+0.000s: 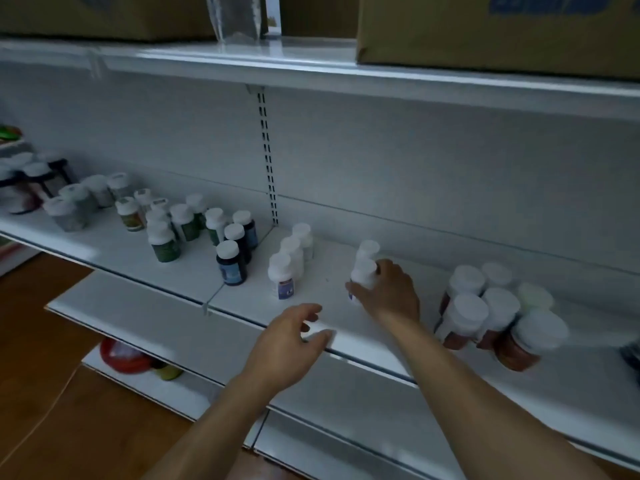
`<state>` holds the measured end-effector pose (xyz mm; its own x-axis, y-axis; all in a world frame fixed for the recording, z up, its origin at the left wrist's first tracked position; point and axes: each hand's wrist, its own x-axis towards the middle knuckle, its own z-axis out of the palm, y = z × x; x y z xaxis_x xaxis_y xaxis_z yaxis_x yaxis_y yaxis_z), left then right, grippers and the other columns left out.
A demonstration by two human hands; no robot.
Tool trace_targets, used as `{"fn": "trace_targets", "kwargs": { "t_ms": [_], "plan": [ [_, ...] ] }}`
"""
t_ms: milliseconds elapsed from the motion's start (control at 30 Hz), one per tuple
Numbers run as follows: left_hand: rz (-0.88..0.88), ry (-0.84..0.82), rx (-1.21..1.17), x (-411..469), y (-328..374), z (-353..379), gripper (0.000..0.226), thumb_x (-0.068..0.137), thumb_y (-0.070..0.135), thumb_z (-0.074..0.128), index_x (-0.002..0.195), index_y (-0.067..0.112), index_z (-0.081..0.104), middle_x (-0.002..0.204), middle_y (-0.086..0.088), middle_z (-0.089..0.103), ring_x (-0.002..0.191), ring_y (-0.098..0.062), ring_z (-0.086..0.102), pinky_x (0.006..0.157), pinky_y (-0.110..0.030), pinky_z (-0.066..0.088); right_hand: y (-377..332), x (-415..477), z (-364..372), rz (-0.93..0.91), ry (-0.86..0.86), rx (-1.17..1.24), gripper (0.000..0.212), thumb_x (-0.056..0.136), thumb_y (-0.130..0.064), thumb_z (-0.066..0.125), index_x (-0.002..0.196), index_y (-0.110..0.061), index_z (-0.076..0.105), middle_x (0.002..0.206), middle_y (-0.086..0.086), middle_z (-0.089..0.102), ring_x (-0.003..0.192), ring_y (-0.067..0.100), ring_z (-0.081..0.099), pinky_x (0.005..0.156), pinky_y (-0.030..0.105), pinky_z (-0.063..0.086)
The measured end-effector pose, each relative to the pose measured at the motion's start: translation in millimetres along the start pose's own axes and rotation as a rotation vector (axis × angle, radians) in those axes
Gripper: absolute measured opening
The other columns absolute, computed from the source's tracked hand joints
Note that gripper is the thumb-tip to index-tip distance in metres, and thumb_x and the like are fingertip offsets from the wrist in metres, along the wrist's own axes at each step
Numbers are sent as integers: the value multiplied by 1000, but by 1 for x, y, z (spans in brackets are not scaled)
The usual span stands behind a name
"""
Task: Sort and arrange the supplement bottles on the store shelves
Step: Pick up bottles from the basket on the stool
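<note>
Covering much of the white bottle (pixel 364 271) with the right hand (pixel 393 294) (label unreadable); blurring the brown bottles (pixel 519 344) at the right.

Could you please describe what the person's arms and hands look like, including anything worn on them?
The left hand and the right hand are bare, without gloves. The left forearm and right forearm are uncovered down to the frame's edge; no sleeve shows. No watch or bracelet shows at either wrist; rings are too blurred to judge.
</note>
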<state>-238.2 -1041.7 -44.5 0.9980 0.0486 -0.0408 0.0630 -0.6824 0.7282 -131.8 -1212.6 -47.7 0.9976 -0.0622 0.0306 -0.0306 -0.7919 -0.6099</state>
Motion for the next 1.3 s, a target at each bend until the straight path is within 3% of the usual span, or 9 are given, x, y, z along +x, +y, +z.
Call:
{"fn": "trace_targets", "kwargs": {
  "t_ms": [233, 467, 667, 800, 933, 1033, 1100, 1167, 1300],
  "plan": [
    [88, -120, -43, 47, -11, -4, 48, 91, 42, 62, 135, 33, 49, 124, 18, 57, 106, -1, 55, 93, -24, 46, -4, -6, 7, 112, 58, 185, 33, 77, -50, 70, 96, -28, 54, 95, -9, 61, 87, 15, 60, 69, 30, 43],
    [194, -259, -218, 73, -33, -27, 47, 87, 37, 68, 130, 40, 50, 124, 21, 56, 109, 6, 52, 84, -6, 39, -46, -58, 13, 32, 177, 382, 40, 76, -42, 77, 109, -42, 54, 110, -16, 62, 98, 2, 56, 73, 7, 40],
    [359, -354, -372, 67, -37, -55, 57, 82, 20, 77, 113, 57, 46, 114, 44, 53, 109, 18, 50, 85, -2, 39, -87, -90, 32, -103, 301, 324, 49, 73, -50, 69, 119, -41, 56, 116, -24, 58, 112, 2, 53, 86, 12, 43],
    [427, -313, -510, 67, -35, -62, 58, 74, 9, 84, 111, 44, 55, 112, 31, 62, 106, 9, 58, 83, -8, 46, -106, -105, 31, -227, 423, 263, 53, 74, -40, 71, 124, -35, 56, 121, -24, 54, 114, 4, 54, 90, 15, 44],
    [513, -343, -647, 63, -25, -66, 58, 72, 12, 82, 113, 45, 58, 117, 17, 63, 112, -8, 61, 89, -40, 57, -111, -113, 18, -318, 507, 168, 56, 73, -34, 74, 126, -23, 60, 123, -13, 57, 116, 8, 55, 92, 19, 46],
    [551, -330, -678, 62, -17, -64, 53, 73, 21, 79, 118, 38, 58, 121, 14, 62, 116, -15, 59, 89, -49, 55, -108, -113, 8, -325, 493, 184, 54, 75, -36, 74, 125, -22, 60, 122, -12, 58, 113, 11, 57, 91, 18, 45],
    [568, -294, -642, 62, -16, -62, 54, 74, 25, 79, 123, 34, 57, 123, 15, 61, 117, -13, 59, 91, -44, 55, -103, -113, 4, -273, 472, 317, 49, 74, -37, 74, 120, -28, 61, 117, -13, 62, 109, 13, 60, 87, 17, 46],
    [549, -255, -626, 62, -17, -59, 58, 72, 32, 79, 124, 36, 54, 123, 16, 62, 115, -12, 60, 94, -34, 52, -96, -112, 1, -139, 388, 698, 47, 71, -33, 76, 115, -31, 60, 108, -9, 68, 100, 13, 65, 82, 20, 50],
    [554, -204, -643, 59, -18, -57, 58, 71, 31, 80, 122, 42, 54, 124, 11, 64, 116, -20, 61, 98, -26, 47, -77, -110, -1, 122, 189, 1180, 65, 69, -28, 74, 129, -29, 50, 100, -2, 71, 90, 14, 66, 69, 28, 53]
  ]
}}
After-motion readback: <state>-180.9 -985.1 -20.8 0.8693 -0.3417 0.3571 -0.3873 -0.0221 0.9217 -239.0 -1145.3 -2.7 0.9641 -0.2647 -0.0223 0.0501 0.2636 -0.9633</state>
